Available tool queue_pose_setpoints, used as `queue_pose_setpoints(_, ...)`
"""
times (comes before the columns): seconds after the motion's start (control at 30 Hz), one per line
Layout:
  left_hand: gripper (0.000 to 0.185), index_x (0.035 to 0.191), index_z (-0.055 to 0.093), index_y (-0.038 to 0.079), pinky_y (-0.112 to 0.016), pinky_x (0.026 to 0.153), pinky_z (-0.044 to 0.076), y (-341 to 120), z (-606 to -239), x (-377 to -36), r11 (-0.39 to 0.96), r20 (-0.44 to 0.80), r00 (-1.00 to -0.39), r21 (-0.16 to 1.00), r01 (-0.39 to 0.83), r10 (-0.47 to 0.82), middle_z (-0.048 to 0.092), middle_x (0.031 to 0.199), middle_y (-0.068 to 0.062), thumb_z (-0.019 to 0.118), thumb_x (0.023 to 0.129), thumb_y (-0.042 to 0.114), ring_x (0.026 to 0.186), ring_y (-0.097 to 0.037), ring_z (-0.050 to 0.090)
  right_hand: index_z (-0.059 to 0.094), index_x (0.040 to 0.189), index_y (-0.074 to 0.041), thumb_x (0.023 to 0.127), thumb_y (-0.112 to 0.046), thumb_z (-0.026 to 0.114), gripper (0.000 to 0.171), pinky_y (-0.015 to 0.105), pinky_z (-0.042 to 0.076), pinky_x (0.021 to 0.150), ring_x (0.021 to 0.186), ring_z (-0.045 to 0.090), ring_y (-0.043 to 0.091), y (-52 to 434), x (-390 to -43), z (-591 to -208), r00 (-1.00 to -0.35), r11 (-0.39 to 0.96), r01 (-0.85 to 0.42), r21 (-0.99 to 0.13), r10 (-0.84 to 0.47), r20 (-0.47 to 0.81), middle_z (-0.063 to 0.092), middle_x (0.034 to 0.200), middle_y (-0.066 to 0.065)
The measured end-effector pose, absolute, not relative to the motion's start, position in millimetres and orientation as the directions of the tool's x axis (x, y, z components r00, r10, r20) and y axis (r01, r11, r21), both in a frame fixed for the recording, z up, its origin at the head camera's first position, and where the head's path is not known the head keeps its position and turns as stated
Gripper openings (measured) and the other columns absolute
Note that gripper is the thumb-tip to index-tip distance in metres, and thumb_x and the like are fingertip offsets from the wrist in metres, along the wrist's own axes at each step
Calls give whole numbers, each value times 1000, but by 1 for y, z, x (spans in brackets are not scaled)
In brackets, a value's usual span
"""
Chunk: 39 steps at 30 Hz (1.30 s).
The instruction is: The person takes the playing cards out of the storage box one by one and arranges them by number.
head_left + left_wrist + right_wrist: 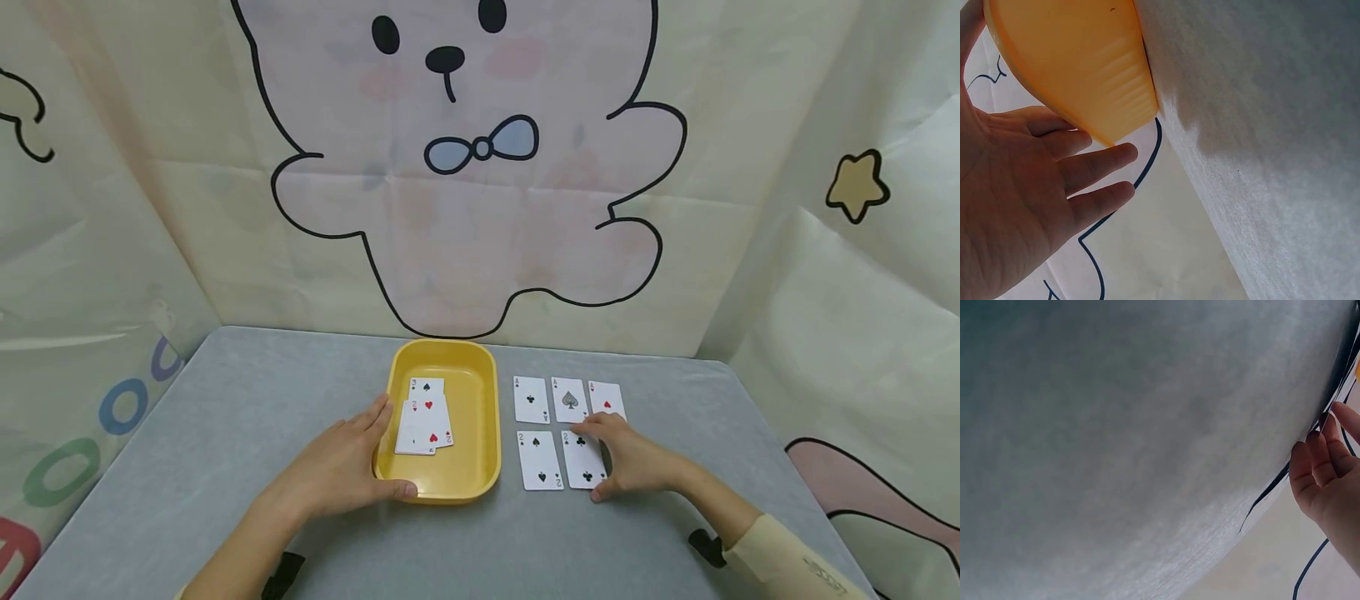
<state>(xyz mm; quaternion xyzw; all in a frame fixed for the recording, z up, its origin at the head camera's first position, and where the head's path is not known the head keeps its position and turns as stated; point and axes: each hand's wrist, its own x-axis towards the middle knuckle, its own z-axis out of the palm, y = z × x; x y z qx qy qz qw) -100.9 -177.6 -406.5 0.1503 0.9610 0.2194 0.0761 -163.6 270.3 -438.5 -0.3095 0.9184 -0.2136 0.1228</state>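
the left hand lay open, steadying the yellow plastic tray. the right hand rested flat-fingered on the white two-of-clubs playing card, gripping nothing. a careless slide could have skewed the neighbouring two-of-spades card.

A: How's the light?
B: Soft and even in the head view, with faint shadows under the hands and tray.
A: Sharp?
B: Centre is; the backdrop bends toward the corners. Both wrist views are blurry, with the cloth darkening toward the upper left.

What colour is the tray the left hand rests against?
Yellow tray, clearest in the head view.
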Motion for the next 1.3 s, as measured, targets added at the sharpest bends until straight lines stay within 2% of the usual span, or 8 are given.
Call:
queue_pose_setpoints(0.43,127,161,32,-4,-64,117,35,-176,-406,-101,862,-98,-943,445,244,317,29,169,-21,80,74,75,146,-40,44,61,141,-2,63,-27,98,90,56,44,104,125,48,36,270,-163,-436,-783,701,-537,-470,-621,-32,54,134,14)
queue_pose_setpoints(0.63,127,161,32,-4,-64,117,34,-176,-405,-101,864,-104,-944,445,237,312,28,169,-20,81,74,74,147,-40,43,57,145,0,76,-29,91,82,62,45,105,131,47,41,267,-163,-418,-806,713,-488,-503,-590,-55,53,141,18)
queue_pose_setpoints(0.8,127,161,32,-4,-65,118,33,-176,-405,-101,865,-107,-945,444,233,310,29,169,-20,81,74,74,148,-39,43,52,149,1,86,-29,84,76,58,50,101,127,51,40,266,-165,-402,-806,683,-450,-575,-588,-68,53,143,18)
queue_pose_setpoints(1.0,128,161,32,-3,-65,118,33,-175,-406,-101,866,-114,-947,449,221,301,29,169,-19,81,73,75,147,-40,43,51,149,-1,88,-28,81,73,54,51,98,121,55,39,260,-166,-389,-801,662,-449,-600,-596,-58,58,141,17)
queue_pose_setpoints(1.3,128,161,32,-3,-65,118,33,-175,-406,-101,867,-114,-948,448,218,297,29,169,-19,81,73,75,148,-39,42,51,151,-7,91,-30,78,70,59,49,100,124,55,39,242,-170,-379,-814,668,-414,-618,-576,-77,58,140,14)
